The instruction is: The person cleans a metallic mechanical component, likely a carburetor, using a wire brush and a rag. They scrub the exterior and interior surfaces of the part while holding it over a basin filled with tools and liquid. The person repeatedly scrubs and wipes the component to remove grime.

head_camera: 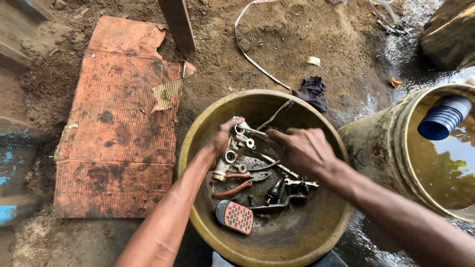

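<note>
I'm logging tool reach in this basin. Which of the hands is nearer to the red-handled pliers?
Left. The left hand holds a metal part just above the red-handled pliers. The right hand is farther off, up and to the right across the basin.

You're working outdoors-ish on a packed brown dirt floor (277, 44), dry up top and wet and muddy over on the right. To your left lies a flattened, oil-stained reddish cardboard sheet (118, 123), torn at one corner. A brown wooden post (178, 22) stands just past it. A thin white strap (252, 54) snakes across the dirt, and a crumpled dark rag (312, 91) sits near it. On the right there's a grimy yellow barrel of murky water (430, 148) with a blue ribbed cup (443, 118) floating in it. Soft daylight, no hard shadows.
</note>
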